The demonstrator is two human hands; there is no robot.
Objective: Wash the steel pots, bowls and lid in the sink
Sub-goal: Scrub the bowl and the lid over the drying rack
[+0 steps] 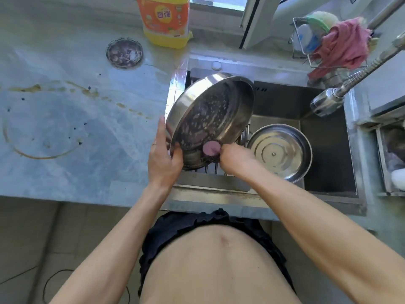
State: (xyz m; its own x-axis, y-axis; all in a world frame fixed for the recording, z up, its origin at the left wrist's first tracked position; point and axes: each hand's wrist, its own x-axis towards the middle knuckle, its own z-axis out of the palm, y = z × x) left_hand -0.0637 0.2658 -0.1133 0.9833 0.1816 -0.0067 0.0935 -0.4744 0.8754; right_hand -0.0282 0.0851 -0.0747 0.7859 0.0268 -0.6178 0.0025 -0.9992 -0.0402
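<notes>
Head view, near to far. Left hand (pixel 163 159) clamped on the lower rim of a tilted steel steamer tray (pixel 210 121), thumb inside, fingers behind. Right hand (pixel 232 159) at 3 o'clock of it, fingers curled round a pink scrubber (pixel 210 148) pressed against the tray's soiled inner face. Tray held above a rack at the left of the sink (pixel 328 150). Steel lid (pixel 279 152) lying in the basin at 3 o'clock of the hands. Faucet head (pixel 324 102) at 2 o'clock. Stained surface (pixel 65 106) at 9 o'clock; yellow detergent bottle (pixel 164 20) at 12; pink cloth (pixel 344 44) far at 1.
</notes>
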